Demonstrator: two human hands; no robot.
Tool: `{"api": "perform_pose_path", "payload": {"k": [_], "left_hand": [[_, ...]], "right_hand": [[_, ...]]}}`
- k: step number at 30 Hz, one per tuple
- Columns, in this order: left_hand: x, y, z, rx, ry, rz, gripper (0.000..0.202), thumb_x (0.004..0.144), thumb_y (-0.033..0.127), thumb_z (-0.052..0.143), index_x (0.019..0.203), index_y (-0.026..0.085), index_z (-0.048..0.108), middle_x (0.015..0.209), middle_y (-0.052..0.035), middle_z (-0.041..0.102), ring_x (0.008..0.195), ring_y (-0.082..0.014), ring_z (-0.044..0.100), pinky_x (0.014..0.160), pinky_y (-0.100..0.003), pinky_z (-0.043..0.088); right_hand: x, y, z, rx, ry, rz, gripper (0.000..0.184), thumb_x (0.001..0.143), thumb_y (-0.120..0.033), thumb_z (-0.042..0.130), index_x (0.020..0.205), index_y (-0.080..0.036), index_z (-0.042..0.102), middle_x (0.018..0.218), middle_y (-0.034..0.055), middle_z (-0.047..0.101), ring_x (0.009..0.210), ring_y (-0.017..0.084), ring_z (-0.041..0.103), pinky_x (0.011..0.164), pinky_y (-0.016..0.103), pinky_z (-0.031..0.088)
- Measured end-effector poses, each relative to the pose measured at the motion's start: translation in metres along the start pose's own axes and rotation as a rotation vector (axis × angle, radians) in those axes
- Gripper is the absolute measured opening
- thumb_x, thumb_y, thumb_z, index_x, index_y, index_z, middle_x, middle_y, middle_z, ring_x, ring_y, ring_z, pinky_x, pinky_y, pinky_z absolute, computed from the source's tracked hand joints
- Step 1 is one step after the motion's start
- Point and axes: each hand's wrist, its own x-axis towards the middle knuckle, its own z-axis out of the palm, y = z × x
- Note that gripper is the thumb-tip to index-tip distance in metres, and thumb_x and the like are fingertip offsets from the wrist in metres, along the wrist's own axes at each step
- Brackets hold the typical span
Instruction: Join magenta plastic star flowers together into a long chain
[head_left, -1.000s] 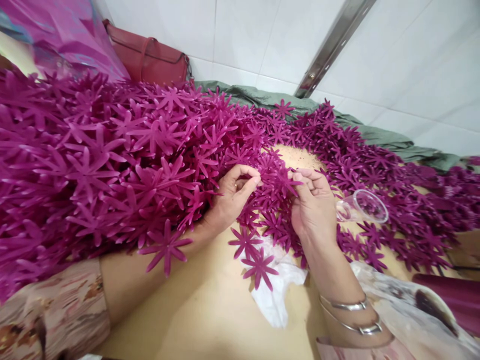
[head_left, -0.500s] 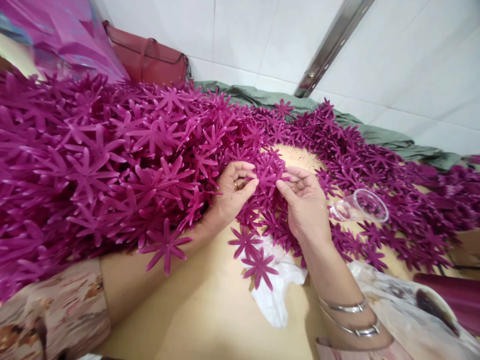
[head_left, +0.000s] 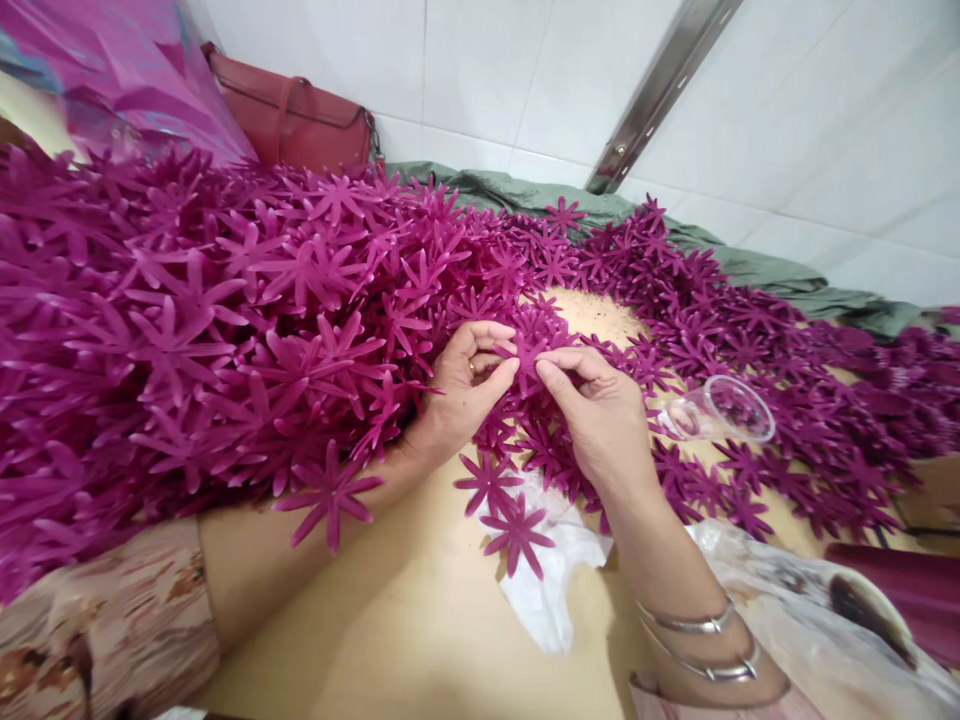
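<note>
Between my two hands is a magenta star-shaped artificial flower piece [head_left: 528,354] with several narrow petals. My left hand [head_left: 471,385] pinches it at its left side, thumb against fingers. From the right, my right hand [head_left: 600,405] pinches it near its middle with thumb and forefinger. A big heap of the same flower pieces [head_left: 187,330] rises on the left, around my left forearm. More loose flower pieces [head_left: 705,310] spread over the right side. Two single flower pieces [head_left: 519,537] lie below my hands, partly over a white tissue [head_left: 551,600].
A clear plastic cup [head_left: 739,410] lies on its side among the pieces on the right. Behind the heap are a red handbag [head_left: 300,115], a purple plastic bag [head_left: 150,70] and green cloth [head_left: 480,185] along the tiled wall. A clear plastic bag [head_left: 765,570] sits at lower right.
My right hand has moved a little left, closer to my left hand, and its fingertips are now nearer the flower piece's middle. My left hand has barely moved.
</note>
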Motion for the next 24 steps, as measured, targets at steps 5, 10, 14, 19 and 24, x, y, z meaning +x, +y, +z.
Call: {"api": "perform_pose_path", "payload": {"k": [5, 10, 14, 19, 24], "left_hand": [[-0.004, 0.007, -0.004, 0.159, -0.007, 0.064, 0.028, 0.087, 0.015, 0.069, 0.112, 0.023, 0.061, 0.125, -0.0056, 0.058, 0.111, -0.0143, 0.064, 0.089, -0.023, 0.056], [-0.006, 0.015, -0.006, 0.250, -0.034, 0.108, 0.015, 0.087, 0.019, 0.073, 0.101, 0.022, 0.071, 0.132, -0.0092, 0.051, 0.129, -0.0207, 0.055, 0.094, -0.026, 0.058], [-0.006, 0.013, -0.007, 0.270, -0.051, 0.105, 0.013, 0.087, 0.020, 0.074, 0.100, 0.021, 0.073, 0.129, -0.0096, 0.053, 0.127, -0.0211, 0.057, 0.096, -0.029, 0.059], [-0.006, 0.011, -0.007, 0.298, -0.072, 0.121, 0.012, 0.089, 0.021, 0.073, 0.100, 0.021, 0.074, 0.123, -0.0091, 0.057, 0.120, -0.0197, 0.062, 0.090, -0.027, 0.060], [-0.006, 0.012, -0.006, 0.278, -0.098, 0.158, 0.017, 0.089, 0.022, 0.074, 0.106, 0.022, 0.073, 0.121, -0.0083, 0.061, 0.117, -0.0193, 0.064, 0.097, -0.030, 0.059]], "right_hand": [[-0.001, 0.004, -0.001, 0.061, 0.028, 0.052, 0.010, 0.085, -0.036, 0.079, 0.088, -0.026, 0.079, 0.092, 0.0001, 0.075, 0.090, 0.018, 0.066, 0.093, 0.036, 0.049], [0.000, 0.007, 0.000, 0.162, 0.034, 0.095, 0.009, 0.081, -0.034, 0.083, 0.083, -0.026, 0.079, 0.087, -0.0014, 0.073, 0.086, 0.017, 0.064, 0.088, 0.034, 0.048], [0.000, 0.005, 0.000, 0.202, 0.024, 0.112, 0.009, 0.079, -0.031, 0.085, 0.079, -0.026, 0.078, 0.083, -0.0025, 0.072, 0.080, 0.015, 0.061, 0.085, 0.031, 0.048], [0.000, 0.003, -0.001, 0.255, -0.063, 0.152, 0.016, 0.079, -0.037, 0.086, 0.079, -0.025, 0.076, 0.083, -0.0014, 0.072, 0.079, 0.017, 0.061, 0.081, 0.032, 0.050], [-0.002, 0.001, -0.001, 0.246, -0.109, 0.130, 0.021, 0.086, -0.044, 0.078, 0.080, -0.025, 0.072, 0.077, -0.0030, 0.065, 0.073, 0.014, 0.055, 0.073, 0.028, 0.045]]}}
